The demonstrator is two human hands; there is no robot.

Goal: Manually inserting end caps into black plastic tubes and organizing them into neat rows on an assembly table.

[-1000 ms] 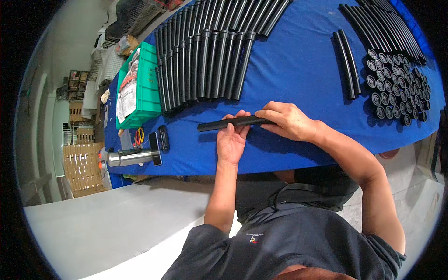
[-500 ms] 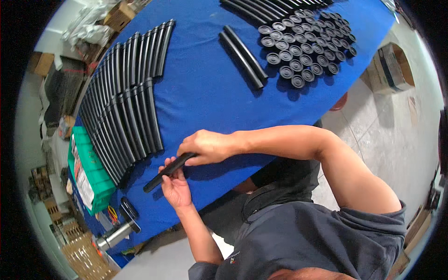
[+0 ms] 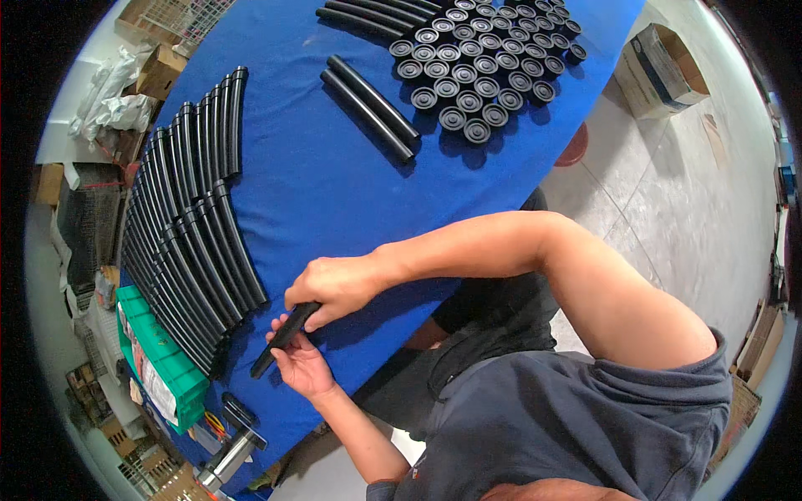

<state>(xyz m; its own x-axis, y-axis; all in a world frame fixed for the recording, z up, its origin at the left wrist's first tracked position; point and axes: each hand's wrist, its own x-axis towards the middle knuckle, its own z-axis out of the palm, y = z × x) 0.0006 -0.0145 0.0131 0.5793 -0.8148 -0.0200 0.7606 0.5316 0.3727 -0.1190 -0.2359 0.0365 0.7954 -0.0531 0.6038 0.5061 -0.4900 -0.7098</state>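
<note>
Low and left of centre, the left hand (image 3: 306, 369) pinches a black tube (image 3: 287, 332) between thumb and fingers; the right hand (image 3: 338, 288) has its fingers clamped on the upper end. The green crate (image 3: 185, 394) sits lower left, collared tubes (image 3: 190, 259) in rows above. Two loose tubes (image 3: 366, 116) lie upper centre, beside round black caps (image 3: 485, 64).

Bare blue cloth (image 3: 334, 204) is leaving a lane beyond the fingers of the right hand (image 3: 338, 286), running up to two loose tubes (image 3: 368, 115). Cap cluster (image 3: 483, 64) is filling the space well past those fingers, farther right. Tube rows (image 3: 196, 259) are blocking just beyond and left of the left hand's (image 3: 303, 370) fingertips. Green crate (image 3: 167, 359), black case (image 3: 238, 408) and steel flask (image 3: 227, 464) are crowding lower left of them. Right forearm (image 3: 468, 246) is barring the right.
</note>
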